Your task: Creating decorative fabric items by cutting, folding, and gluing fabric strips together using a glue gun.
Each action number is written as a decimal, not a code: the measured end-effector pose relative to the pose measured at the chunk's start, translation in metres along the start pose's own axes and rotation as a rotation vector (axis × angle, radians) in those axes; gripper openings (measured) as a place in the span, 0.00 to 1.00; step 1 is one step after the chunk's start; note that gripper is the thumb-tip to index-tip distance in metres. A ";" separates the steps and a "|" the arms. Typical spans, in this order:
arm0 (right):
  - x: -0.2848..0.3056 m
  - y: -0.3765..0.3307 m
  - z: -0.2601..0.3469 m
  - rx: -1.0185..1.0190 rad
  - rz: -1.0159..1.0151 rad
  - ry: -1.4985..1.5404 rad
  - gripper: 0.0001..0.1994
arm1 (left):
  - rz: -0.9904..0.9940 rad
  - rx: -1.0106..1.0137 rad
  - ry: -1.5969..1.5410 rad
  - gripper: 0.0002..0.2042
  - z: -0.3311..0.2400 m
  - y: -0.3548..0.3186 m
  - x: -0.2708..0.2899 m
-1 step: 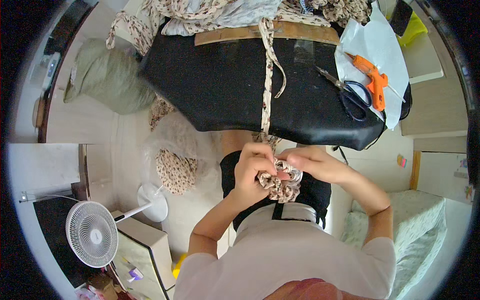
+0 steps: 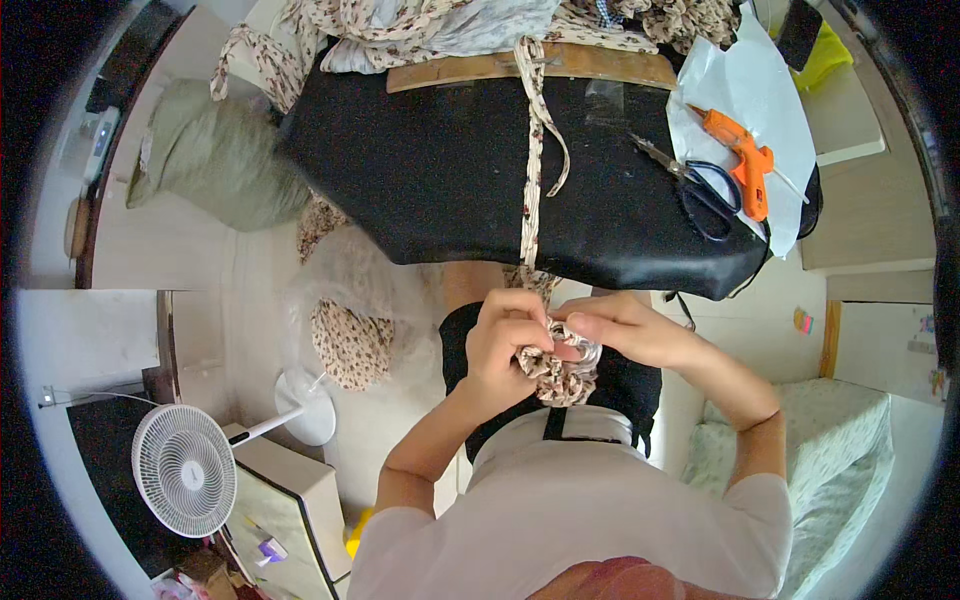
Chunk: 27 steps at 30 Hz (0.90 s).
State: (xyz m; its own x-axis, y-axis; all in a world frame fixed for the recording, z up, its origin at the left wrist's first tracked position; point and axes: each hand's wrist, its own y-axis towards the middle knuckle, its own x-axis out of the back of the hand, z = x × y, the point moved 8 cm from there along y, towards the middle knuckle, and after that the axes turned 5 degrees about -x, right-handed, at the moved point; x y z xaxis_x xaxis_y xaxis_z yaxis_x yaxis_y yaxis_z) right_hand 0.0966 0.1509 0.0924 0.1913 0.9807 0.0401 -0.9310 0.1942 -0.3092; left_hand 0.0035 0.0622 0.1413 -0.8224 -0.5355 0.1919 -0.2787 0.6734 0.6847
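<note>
My left hand (image 2: 505,335) and my right hand (image 2: 625,330) are close together just in front of my torso, both gripping a bunched piece of floral fabric (image 2: 560,378). A pale shiny bit shows between my fingertips; what it is I cannot tell. From the bunch a long floral strip (image 2: 533,170) runs up across the black tabletop (image 2: 420,170) to a pile of floral cloth (image 2: 420,25) at the far edge.
Black-handled scissors (image 2: 700,195) and an orange glue gun (image 2: 745,160) lie on a white sheet (image 2: 750,80) at the table's right. A wooden board (image 2: 600,65) lies at the far side. On the floor to the left are bagged floral fabric (image 2: 350,340), a green cushion (image 2: 215,160) and a white fan (image 2: 185,470).
</note>
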 end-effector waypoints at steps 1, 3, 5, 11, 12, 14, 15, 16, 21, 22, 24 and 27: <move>0.001 0.001 0.004 0.012 -0.019 -0.023 0.21 | 0.035 0.023 0.065 0.22 0.000 -0.007 -0.002; 0.000 0.003 0.001 -0.008 0.049 -0.024 0.20 | 0.055 -0.023 0.143 0.22 -0.004 -0.011 -0.006; -0.006 0.003 0.000 -0.027 0.120 -0.026 0.20 | 0.057 -0.062 0.219 0.22 -0.009 -0.011 -0.007; -0.012 -0.004 0.008 0.044 0.083 -0.166 0.14 | 0.035 0.146 0.062 0.17 0.007 -0.018 -0.007; -0.012 -0.007 0.019 0.193 -0.018 -0.348 0.12 | 0.037 0.147 0.062 0.17 0.007 -0.020 -0.008; -0.019 -0.011 0.030 0.341 -0.123 -0.528 0.10 | -0.041 0.290 -0.078 0.14 0.022 -0.030 -0.007; -0.020 -0.012 0.032 0.397 -0.192 -0.598 0.09 | -0.026 0.311 -0.107 0.13 0.025 -0.032 -0.009; -0.021 -0.013 0.033 0.453 -0.263 -0.667 0.09 | -0.024 0.311 -0.107 0.13 0.025 -0.032 -0.011; -0.018 -0.014 0.021 0.453 -0.308 -0.839 0.13 | 0.025 0.575 -0.002 0.14 0.036 -0.042 -0.015; -0.017 -0.015 0.020 0.454 -0.305 -0.838 0.13 | 0.068 0.625 0.049 0.14 0.040 -0.044 -0.016; -0.004 -0.020 0.023 0.421 -0.406 -0.630 0.22 | 0.021 0.671 -0.010 0.13 0.042 -0.048 -0.015; -0.008 -0.045 0.037 0.555 -0.467 -0.584 0.31 | -0.026 0.892 -0.386 0.15 0.051 -0.060 -0.020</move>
State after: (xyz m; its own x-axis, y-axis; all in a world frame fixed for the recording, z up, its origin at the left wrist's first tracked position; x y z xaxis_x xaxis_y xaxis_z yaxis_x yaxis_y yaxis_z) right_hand 0.1257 0.1352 0.1410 0.5371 0.6271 0.5642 -0.8435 0.4065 0.3511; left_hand 0.0115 0.0588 0.0600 -0.8725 -0.4586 -0.1687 -0.4417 0.8878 -0.1292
